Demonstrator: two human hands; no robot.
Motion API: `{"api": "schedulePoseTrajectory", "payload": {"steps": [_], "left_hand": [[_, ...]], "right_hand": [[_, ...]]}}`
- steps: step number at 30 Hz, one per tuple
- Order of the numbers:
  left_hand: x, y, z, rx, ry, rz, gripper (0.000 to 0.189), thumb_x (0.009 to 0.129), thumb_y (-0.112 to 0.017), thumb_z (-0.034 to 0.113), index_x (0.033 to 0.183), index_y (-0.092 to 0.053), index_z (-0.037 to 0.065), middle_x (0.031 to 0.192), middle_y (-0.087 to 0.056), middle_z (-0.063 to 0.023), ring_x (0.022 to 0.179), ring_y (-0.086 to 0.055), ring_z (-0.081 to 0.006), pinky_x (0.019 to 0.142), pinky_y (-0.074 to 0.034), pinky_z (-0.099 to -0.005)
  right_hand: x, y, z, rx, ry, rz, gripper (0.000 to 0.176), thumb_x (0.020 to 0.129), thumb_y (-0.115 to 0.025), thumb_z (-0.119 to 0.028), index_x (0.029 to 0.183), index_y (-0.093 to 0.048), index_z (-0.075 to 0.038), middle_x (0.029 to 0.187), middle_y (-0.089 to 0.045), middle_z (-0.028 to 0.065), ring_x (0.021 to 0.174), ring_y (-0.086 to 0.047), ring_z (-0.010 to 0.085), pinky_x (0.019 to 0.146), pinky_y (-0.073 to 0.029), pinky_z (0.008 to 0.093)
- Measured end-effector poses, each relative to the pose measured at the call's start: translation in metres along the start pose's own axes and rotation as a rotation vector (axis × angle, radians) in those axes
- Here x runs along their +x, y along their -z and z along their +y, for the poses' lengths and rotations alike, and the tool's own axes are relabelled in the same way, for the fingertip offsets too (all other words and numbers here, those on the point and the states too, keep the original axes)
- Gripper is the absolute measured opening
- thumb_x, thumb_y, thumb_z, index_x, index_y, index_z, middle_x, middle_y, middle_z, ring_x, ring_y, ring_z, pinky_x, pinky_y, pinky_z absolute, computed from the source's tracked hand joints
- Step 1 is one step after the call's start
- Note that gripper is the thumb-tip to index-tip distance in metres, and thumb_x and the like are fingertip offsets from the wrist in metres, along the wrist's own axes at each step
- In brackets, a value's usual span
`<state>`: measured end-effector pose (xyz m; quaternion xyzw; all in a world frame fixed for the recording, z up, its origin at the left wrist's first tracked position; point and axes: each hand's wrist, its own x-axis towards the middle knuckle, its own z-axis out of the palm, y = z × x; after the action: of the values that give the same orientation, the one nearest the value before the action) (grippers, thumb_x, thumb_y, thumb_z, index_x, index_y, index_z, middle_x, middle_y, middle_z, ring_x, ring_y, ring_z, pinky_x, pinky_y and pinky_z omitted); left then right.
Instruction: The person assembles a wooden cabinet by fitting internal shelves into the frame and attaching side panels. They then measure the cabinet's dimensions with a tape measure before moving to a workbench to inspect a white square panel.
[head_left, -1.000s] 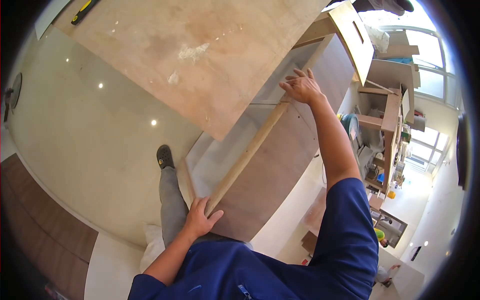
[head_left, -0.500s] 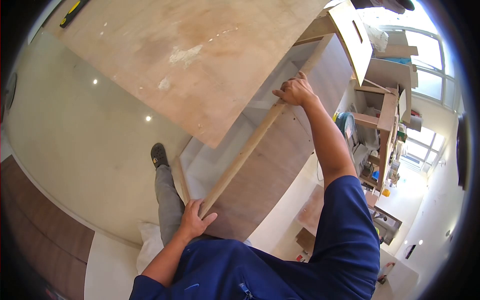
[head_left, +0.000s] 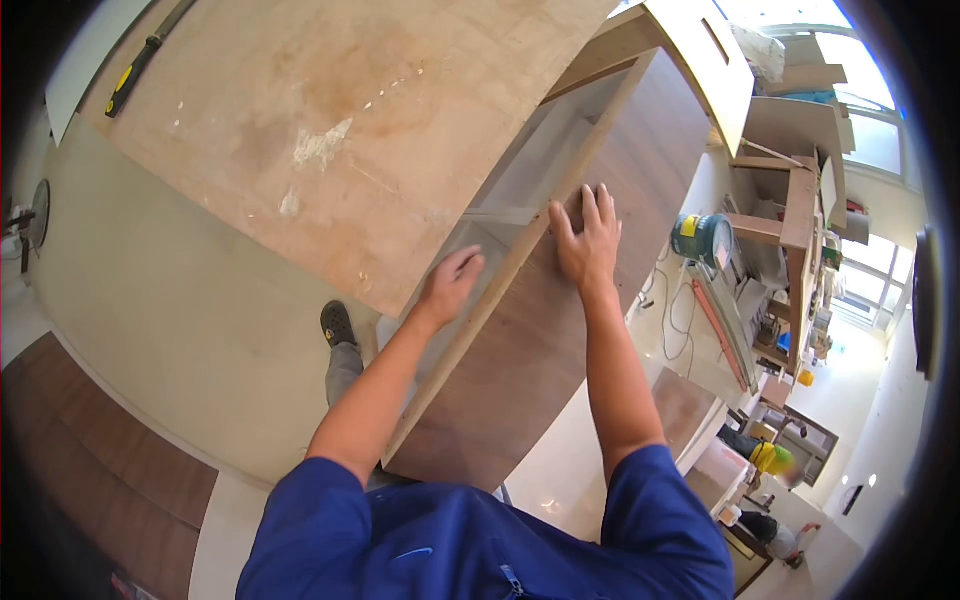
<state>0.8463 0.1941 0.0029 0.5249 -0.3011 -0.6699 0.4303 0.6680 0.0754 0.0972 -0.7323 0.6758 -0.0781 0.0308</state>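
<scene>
A long wooden cabinet carcass (head_left: 520,345) with a brown side panel and a pale raw front edge lies in front of me. Its light-lined inside (head_left: 545,165) shows between that edge and a worn plywood board (head_left: 250,150). Fingers spread, my right hand (head_left: 590,245) rests flat on the brown panel beside the pale edge. My left hand (head_left: 450,290) hovers over the cabinet's opening, its fingers stretched and slightly blurred. Nothing shows in either hand. On the board's far left lies a chisel-like tool (head_left: 125,88) with a black and yellow handle.
A green bucket (head_left: 703,240) stands on the floor to the right, near loose cables and long strips (head_left: 722,330). Behind it is a wooden workbench frame (head_left: 800,215). A person in a yellow-green top (head_left: 770,457) is farther off. Brown panels (head_left: 110,470) lie at lower left.
My left hand has left the cabinet's near corner and moved forward over the opening. My right hand has slid from the pale edge onto the brown panel. The view has shifted slightly.
</scene>
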Motion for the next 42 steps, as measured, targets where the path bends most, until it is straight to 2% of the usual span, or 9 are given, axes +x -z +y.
{"api": "schedulePoseTrajectory", "payload": {"steps": [1, 3, 6, 9, 12, 18, 30, 36, 42], "left_hand": [[0.016, -0.011, 0.000, -0.048, -0.015, -0.049, 0.058, 0.098, -0.053, 0.040, 0.134, -0.048, -0.004, 0.132, -0.055, -0.0143, 0.121, -0.051, -0.0201, 0.102, -0.039, -0.0313], [0.038, -0.034, 0.002, -0.163, 0.001, -0.124, 0.067, 0.095, -0.055, 0.047, 0.136, -0.045, -0.006, 0.134, -0.053, -0.0174, 0.125, -0.049, -0.0237, 0.105, -0.037, -0.0326], [0.034, -0.052, 0.018, 0.175, -0.045, -0.065, 0.073, 0.092, -0.058, 0.050, 0.140, -0.040, -0.003, 0.137, -0.049, -0.0243, 0.128, -0.047, -0.0319, 0.107, -0.036, -0.0368], [0.034, -0.052, 0.023, 0.142, -0.040, -0.146, 0.082, 0.089, -0.059, 0.053, 0.145, -0.033, -0.001, 0.142, -0.043, -0.0266, 0.133, -0.042, -0.0345, 0.109, -0.034, -0.0377], [0.040, -0.049, 0.034, 0.061, -0.037, -0.259, 0.085, 0.092, -0.057, 0.052, 0.147, -0.025, -0.004, 0.146, -0.039, -0.0248, 0.138, -0.036, -0.0313, 0.112, -0.028, -0.0352], [0.040, -0.052, 0.031, 0.119, -0.027, -0.256, 0.086, 0.093, -0.052, 0.055, 0.149, -0.019, -0.002, 0.150, -0.033, -0.0249, 0.142, -0.029, -0.0321, 0.113, -0.025, -0.0361], [0.061, -0.051, 0.027, 0.077, -0.091, -0.347, 0.090, 0.093, -0.048, 0.059, 0.150, -0.015, -0.002, 0.154, -0.025, -0.0227, 0.144, -0.021, -0.0315, 0.116, -0.020, -0.0372], [0.064, -0.055, 0.026, 0.044, -0.162, -0.328, 0.089, 0.093, -0.046, 0.060, 0.151, -0.015, 0.001, 0.153, -0.026, -0.0227, 0.144, -0.021, -0.0318, 0.116, -0.020, -0.0371], [0.062, -0.055, 0.026, 0.023, -0.102, -0.321, 0.089, 0.091, -0.052, 0.059, 0.151, -0.017, 0.003, 0.151, -0.029, -0.0241, 0.142, -0.026, -0.0352, 0.114, -0.024, -0.0390]], "right_hand": [[-0.014, -0.003, -0.001, -0.004, -0.020, -0.007, 0.065, 0.088, -0.059, -0.049, 0.137, -0.050, -0.007, 0.151, -0.034, 0.0172, 0.141, -0.027, 0.0340, 0.115, -0.018, 0.0507], [-0.023, -0.015, -0.002, 0.011, -0.054, -0.005, 0.066, 0.088, -0.061, -0.047, 0.138, -0.050, -0.006, 0.151, -0.033, 0.0186, 0.142, -0.026, 0.0353, 0.115, -0.019, 0.0498], [-0.022, -0.023, -0.002, 0.048, -0.066, 0.028, 0.063, 0.088, -0.062, -0.043, 0.136, -0.052, -0.004, 0.150, -0.035, 0.0190, 0.142, -0.027, 0.0369, 0.115, -0.020, 0.0492], [-0.021, -0.031, 0.000, 0.057, -0.069, 0.080, 0.058, 0.087, -0.062, -0.039, 0.132, -0.056, -0.003, 0.147, -0.040, 0.0184, 0.140, -0.031, 0.0385, 0.114, -0.022, 0.0496], [-0.022, -0.030, -0.002, 0.067, -0.082, 0.094, 0.055, 0.087, -0.063, -0.037, 0.130, -0.058, -0.003, 0.145, -0.043, 0.0181, 0.138, -0.034, 0.0393, 0.113, -0.024, 0.0501], [-0.021, -0.029, -0.005, 0.052, -0.083, 0.094, 0.053, 0.087, -0.063, -0.035, 0.129, -0.058, -0.003, 0.145, -0.044, 0.0181, 0.137, -0.035, 0.0396, 0.112, -0.025, 0.0510], [-0.022, -0.031, -0.006, 0.038, -0.100, 0.083, 0.051, 0.088, -0.061, -0.032, 0.130, -0.058, -0.005, 0.145, -0.043, 0.0175, 0.137, -0.035, 0.0400, 0.112, -0.025, 0.0518], [-0.019, -0.030, -0.007, 0.045, -0.099, 0.077, 0.050, 0.088, -0.061, -0.032, 0.130, -0.058, -0.005, 0.145, -0.043, 0.0174, 0.137, -0.036, 0.0395, 0.111, -0.027, 0.0518], [-0.021, -0.029, -0.003, 0.068, -0.090, 0.063, 0.043, 0.094, -0.056, -0.028, 0.130, -0.058, -0.005, 0.145, -0.044, 0.0169, 0.137, -0.036, 0.0381, 0.112, -0.026, 0.0503]]}}
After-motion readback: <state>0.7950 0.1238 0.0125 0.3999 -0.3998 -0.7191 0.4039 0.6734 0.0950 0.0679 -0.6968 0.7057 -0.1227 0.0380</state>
